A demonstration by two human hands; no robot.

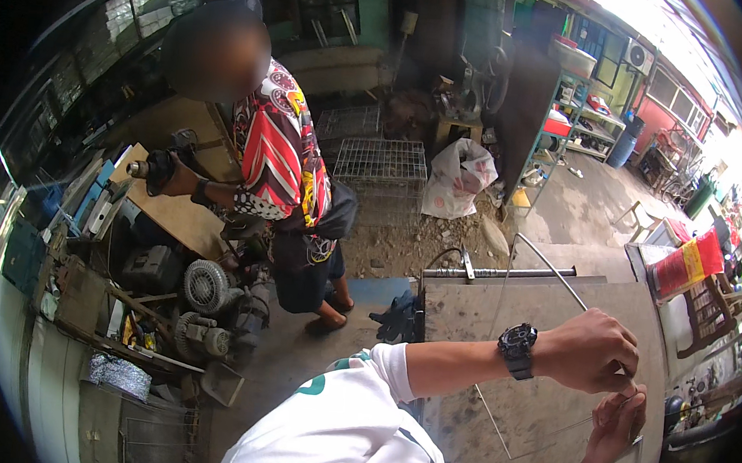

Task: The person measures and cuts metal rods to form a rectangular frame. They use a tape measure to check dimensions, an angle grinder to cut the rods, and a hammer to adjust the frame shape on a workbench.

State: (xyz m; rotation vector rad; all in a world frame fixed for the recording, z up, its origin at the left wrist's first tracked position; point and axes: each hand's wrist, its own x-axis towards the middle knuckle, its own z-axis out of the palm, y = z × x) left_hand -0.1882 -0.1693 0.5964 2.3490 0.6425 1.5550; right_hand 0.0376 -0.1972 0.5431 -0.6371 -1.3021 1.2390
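My left hand [586, 353], below a black wristwatch [517, 351], reaches in over the workbench with its fingers closed in a pinch. Close against its fingertips is my right hand [616, 426], also pinched. A thin metal rod [551, 270], bent at angles into an open frame, runs from behind my left hand round toward my right fingers. Part of it looks very faint against the bench top. The exact spot that the fingertips grip is hidden by the fingers. Beneath both hands lies the worn brown workbench [468, 320].
A co-worker [282, 152] stands at left with a power drill [153, 170]. Motors [209, 286] and scrap crowd the left side. Beyond the bench are a wire cage [380, 159], a white sack [461, 179] and a shelf rack [554, 132]. A bar clamp [506, 274] lies along the bench's far edge.
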